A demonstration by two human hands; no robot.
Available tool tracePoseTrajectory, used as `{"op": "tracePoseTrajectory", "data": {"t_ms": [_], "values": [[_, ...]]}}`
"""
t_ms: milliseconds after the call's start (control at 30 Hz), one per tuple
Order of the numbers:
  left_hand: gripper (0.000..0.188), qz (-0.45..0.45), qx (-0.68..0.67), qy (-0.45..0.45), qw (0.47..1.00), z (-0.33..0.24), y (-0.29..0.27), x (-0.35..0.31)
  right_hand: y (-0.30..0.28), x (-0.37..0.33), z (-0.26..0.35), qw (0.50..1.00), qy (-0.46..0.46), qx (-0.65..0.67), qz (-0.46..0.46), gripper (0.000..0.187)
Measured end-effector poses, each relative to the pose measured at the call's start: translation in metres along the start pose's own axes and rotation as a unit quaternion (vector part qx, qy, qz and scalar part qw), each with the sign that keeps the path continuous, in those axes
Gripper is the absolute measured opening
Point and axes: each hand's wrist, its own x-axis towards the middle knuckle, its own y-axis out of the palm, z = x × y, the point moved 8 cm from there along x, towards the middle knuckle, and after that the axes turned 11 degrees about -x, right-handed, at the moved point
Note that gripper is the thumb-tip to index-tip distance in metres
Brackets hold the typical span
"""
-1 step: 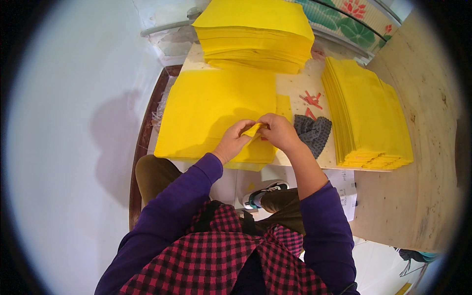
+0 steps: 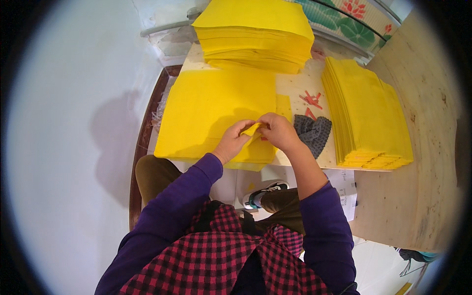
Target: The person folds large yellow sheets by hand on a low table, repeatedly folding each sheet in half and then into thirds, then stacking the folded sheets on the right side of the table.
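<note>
A stack of flat yellow fabric sheets (image 2: 211, 98) lies on the table before me. At its right front part, my left hand (image 2: 233, 140) pinches a raised, folded yellow fabric edge (image 2: 252, 130) between thumb and fingers. My right hand (image 2: 279, 132) closes on the same fold from the right, its fingertips close to those of the left. Below the right hand, a small bit of red (image 2: 264, 138) shows against the yellow. My right fingertips are partly hidden, so whether they hold anything besides the fabric cannot be made out.
Right of my right hand lies a dark grey knitted item (image 2: 313, 133), with several red strips (image 2: 310, 100) behind it. A tall yellow stack (image 2: 255, 42) stands at the back, another (image 2: 371, 118) at the right. A wooden panel (image 2: 418, 147) bounds the right side; a white wall (image 2: 73, 123) the left.
</note>
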Motion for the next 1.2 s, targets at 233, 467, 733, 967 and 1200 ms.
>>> {"op": "tracePoseTrajectory", "data": {"t_ms": [233,467,733,967,1200], "values": [[0.033,-0.027,0.035,-0.002,0.999,0.002,-0.004,-0.001,-0.024,-0.026,0.000,0.984,0.015,0.028,-0.175,0.033],[0.028,-0.023,0.022,-0.018,0.999,0.001,-0.002,-0.001,-0.016,-0.057,-0.020,0.968,0.071,0.076,-0.228,0.018],[0.029,-0.046,-0.047,-0.049,0.997,0.010,-0.010,-0.003,-0.018,-0.103,-0.055,0.919,0.176,0.262,-0.236,0.011],[0.026,-0.096,-0.174,-0.087,0.976,0.027,-0.020,-0.003,-0.061,-0.118,-0.045,0.891,0.065,-0.263,-0.365,0.021],[0.026,-0.127,-0.254,-0.103,0.953,0.028,-0.023,-0.004,-0.051,-0.109,-0.085,0.940,0.105,-0.156,-0.285,0.021]]}}
